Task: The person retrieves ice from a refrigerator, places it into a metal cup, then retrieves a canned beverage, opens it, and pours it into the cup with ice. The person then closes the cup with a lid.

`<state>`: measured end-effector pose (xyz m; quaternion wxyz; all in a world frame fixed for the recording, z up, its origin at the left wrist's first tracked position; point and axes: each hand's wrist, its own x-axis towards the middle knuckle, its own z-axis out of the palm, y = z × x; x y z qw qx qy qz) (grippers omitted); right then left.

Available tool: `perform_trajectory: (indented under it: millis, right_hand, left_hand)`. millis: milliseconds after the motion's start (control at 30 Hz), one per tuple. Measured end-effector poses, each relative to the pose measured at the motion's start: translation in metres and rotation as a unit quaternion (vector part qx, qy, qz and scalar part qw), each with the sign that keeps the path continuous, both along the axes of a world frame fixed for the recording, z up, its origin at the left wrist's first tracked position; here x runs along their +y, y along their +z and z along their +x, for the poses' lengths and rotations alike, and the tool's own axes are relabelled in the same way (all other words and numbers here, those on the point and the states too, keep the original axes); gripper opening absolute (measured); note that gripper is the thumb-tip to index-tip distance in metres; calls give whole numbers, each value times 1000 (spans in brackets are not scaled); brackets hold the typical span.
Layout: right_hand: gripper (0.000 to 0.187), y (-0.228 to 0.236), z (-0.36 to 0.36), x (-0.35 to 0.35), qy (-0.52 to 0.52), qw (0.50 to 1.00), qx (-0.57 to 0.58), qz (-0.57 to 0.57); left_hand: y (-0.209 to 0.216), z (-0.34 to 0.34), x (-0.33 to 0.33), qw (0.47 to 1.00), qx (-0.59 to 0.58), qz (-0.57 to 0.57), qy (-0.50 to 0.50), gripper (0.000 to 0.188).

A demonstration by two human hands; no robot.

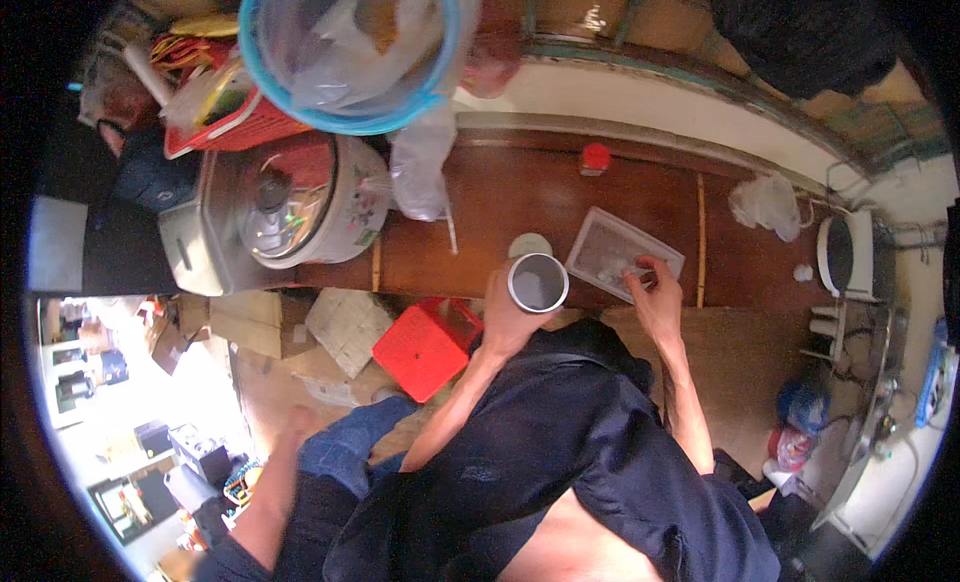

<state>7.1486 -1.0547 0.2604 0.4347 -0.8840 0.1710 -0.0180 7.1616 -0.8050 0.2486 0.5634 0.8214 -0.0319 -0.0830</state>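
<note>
My left hand [506, 317] is wrapped round a cup [540, 285] with a white rim and a grey inside, held upright near the front edge of the brown wooden counter [490, 197]. Just behind the cup lies a pale round disc [529, 245], perhaps a lid. To the right, my right hand [656, 297] is over the near right side of a shallow clear plastic box [606, 240]. Its fingers are curled into a pinch. Whatever they hold, if anything, is too small to tell. Some whitish bits show in the box near the fingertips.
A small red-topped jar [594, 159] stands at the back. Left are a rice cooker [350, 207], a red basket [235, 132] and a blue-rimmed basket [350, 125] of bags. A red stool [420, 354] is below. Another person's arm [270, 492] is at lower left.
</note>
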Motion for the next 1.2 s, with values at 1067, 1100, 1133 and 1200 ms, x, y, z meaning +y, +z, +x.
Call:
perform_trajectory:
  millis: [1067, 1100, 1133, 1200]
  right_hand:
    - [41, -56, 35, 1, 157, 977, 135, 51]
    - [40, -13, 33, 11, 179, 971, 130, 93]
    - [39, 11, 30, 16, 197, 963, 122, 135]
    - [38, 27, 27, 17, 188, 967, 89, 147]
  left_hand:
    - [-30, -14, -8, 991, -32, 130, 7, 90]
    - [-32, -14, -11, 990, -38, 133, -1, 90]
    - [-34, -12, -15, 990, -46, 135, -13, 90]
    - [-31, -9, -23, 989, -50, 133, -31, 90]
